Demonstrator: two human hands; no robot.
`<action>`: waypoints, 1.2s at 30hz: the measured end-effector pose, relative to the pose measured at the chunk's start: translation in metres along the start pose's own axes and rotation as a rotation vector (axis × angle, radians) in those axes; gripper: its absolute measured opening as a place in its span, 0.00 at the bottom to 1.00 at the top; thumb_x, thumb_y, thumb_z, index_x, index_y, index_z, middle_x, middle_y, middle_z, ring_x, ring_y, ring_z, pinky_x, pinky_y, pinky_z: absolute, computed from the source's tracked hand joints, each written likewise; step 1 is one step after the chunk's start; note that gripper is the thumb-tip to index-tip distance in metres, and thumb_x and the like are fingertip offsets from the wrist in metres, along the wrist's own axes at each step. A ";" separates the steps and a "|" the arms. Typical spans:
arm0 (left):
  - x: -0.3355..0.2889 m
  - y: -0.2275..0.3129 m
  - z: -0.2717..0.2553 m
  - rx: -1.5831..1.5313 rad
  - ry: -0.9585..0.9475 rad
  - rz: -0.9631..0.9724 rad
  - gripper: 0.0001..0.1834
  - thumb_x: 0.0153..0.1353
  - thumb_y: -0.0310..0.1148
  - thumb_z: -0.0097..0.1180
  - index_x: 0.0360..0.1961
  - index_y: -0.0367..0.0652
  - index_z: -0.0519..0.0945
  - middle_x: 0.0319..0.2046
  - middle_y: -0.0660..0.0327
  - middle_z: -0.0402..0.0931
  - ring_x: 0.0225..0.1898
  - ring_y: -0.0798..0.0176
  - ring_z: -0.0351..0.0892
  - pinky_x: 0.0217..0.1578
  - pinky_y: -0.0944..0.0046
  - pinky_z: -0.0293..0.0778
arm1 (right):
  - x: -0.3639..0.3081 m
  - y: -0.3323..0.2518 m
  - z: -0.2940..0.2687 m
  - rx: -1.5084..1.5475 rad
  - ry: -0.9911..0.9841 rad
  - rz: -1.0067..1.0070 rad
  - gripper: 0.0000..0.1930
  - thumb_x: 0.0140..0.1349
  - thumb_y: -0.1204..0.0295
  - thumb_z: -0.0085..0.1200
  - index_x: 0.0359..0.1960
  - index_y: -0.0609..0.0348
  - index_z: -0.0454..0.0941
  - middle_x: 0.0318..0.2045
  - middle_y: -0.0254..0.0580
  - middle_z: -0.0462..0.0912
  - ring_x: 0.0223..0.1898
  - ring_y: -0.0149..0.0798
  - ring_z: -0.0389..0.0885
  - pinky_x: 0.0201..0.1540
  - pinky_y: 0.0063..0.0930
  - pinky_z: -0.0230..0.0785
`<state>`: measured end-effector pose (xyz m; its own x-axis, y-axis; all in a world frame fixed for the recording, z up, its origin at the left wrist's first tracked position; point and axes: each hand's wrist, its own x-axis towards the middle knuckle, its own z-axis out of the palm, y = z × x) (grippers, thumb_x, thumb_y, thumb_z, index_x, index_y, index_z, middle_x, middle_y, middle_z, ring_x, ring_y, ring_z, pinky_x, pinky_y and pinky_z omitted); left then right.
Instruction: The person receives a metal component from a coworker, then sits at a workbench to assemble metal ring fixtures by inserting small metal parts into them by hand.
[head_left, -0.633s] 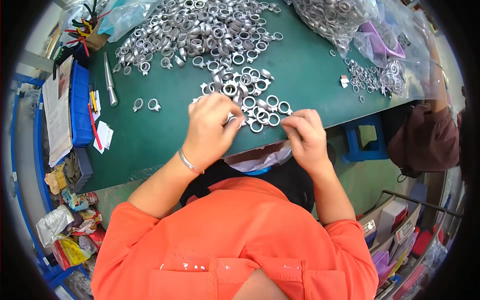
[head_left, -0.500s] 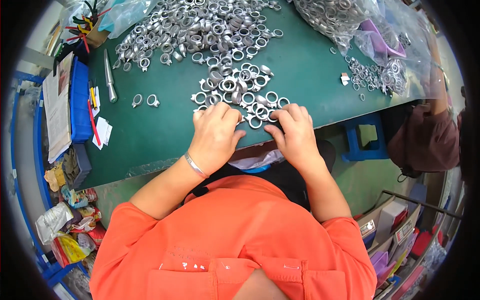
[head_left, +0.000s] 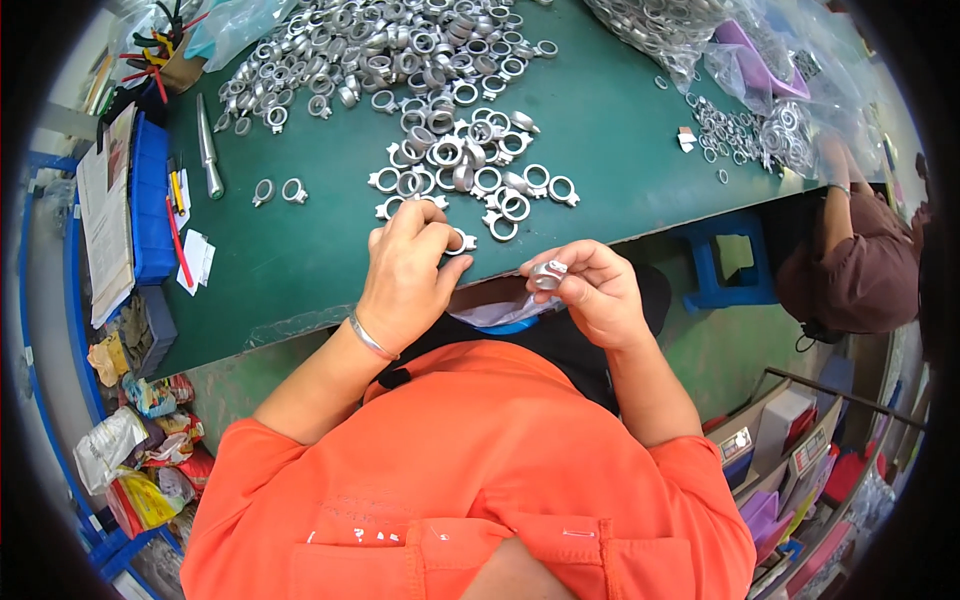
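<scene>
Between the thumb and fingers of my right hand [head_left: 600, 295] is a grey metal ring [head_left: 548, 273] with a small raised head, lifted just off the table's near edge. My left hand [head_left: 410, 270] stays low at the edge, its thumb and forefinger closed on another ring [head_left: 462, 242]. Directly beyond my hands lies a small cluster of similar rings [head_left: 487, 180]. It trails back into a much larger pile of rings [head_left: 400, 45]. Two single rings [head_left: 293, 190] lie apart to the left.
A tapered metal rod [head_left: 208, 150] lies on the green table [head_left: 300, 240] at left, near a blue bin [head_left: 153, 200]. Smaller rings [head_left: 735, 135] and bagged rings [head_left: 660, 40] are at right. Another person [head_left: 850, 250] sits beyond a blue stool [head_left: 735, 260].
My right hand has drawn back from the cluster toward me and now holds up a ring. My left hand has shifted slightly and closed on a ring at the table edge.
</scene>
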<state>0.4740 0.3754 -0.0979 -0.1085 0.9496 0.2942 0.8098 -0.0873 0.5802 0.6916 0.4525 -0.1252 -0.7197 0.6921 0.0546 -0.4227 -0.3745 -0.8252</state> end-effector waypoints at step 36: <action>-0.006 0.009 0.003 -0.349 0.096 0.217 0.08 0.46 0.20 0.66 0.28 0.37 0.80 0.27 0.54 0.78 0.28 0.54 0.78 0.30 0.62 0.74 | -0.002 -0.030 0.018 -1.021 0.033 -0.296 0.11 0.50 0.85 0.56 0.36 0.63 0.81 0.31 0.42 0.80 0.26 0.30 0.80 0.28 0.18 0.72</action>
<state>0.4837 0.3698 -0.0961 -0.0234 0.8667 0.4982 0.5773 -0.3952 0.7145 0.6953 0.4511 -0.0907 -0.6421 0.6929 0.3281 0.0947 0.4963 -0.8630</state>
